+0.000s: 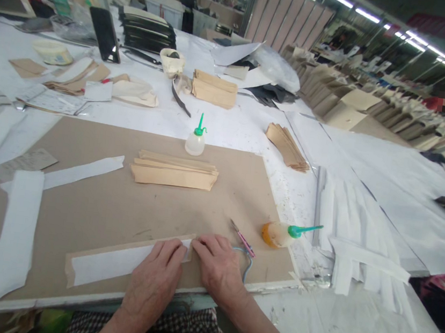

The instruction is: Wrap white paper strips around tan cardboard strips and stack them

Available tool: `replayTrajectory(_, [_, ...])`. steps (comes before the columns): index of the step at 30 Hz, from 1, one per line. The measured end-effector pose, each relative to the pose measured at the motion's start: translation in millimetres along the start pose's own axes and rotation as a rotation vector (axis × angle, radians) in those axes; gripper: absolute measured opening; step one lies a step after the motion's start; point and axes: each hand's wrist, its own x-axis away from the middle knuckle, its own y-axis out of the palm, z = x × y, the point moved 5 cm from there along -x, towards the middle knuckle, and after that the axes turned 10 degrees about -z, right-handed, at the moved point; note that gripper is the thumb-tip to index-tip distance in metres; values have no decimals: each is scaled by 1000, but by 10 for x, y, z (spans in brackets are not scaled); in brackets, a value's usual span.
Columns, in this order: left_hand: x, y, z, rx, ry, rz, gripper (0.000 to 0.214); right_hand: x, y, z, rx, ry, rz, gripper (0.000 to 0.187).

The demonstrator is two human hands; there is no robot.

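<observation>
A long tan strip [86,253] with a white strip [113,264] laid on it lies near the front edge of a brown board [120,202]. My left hand [154,279] lies flat on the right end of the white strip, fingers stretched out. My right hand [220,266] presses its fingertips on the strip's right end, fingers spread. Small scissors with a pink blade and blue loop [244,245] lie just beyond my right hand. A stack of tan strips [174,170] sits in the middle of the board.
An orange glue bottle with a green nozzle [283,232] lies on its side at the board's right edge. A white glue bottle [195,140] stands behind the stack. Loose white strips [15,233] lie at left and white strips [355,242] at right. More tan piles [289,146] sit farther back.
</observation>
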Motion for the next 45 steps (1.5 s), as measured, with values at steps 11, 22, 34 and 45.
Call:
replayTrajectory(11, [296, -434, -681, 445, -263, 183, 12, -8, -228, 164, -223, 146, 218, 25])
replayTrajectory(22, [757, -899, -1674, 258, -424, -100, 11, -356, 220, -1108, -310, -275, 36, 28])
replayTrajectory(34, [814, -817, -1689, 811, -558, -317, 32, -639, 523, -1420, -259, -246, -208, 27])
replayTrajectory(45, [1086, -750, -1552, 347, -417, 43, 43, -734, 421, -1276, -253, -454, -279, 29])
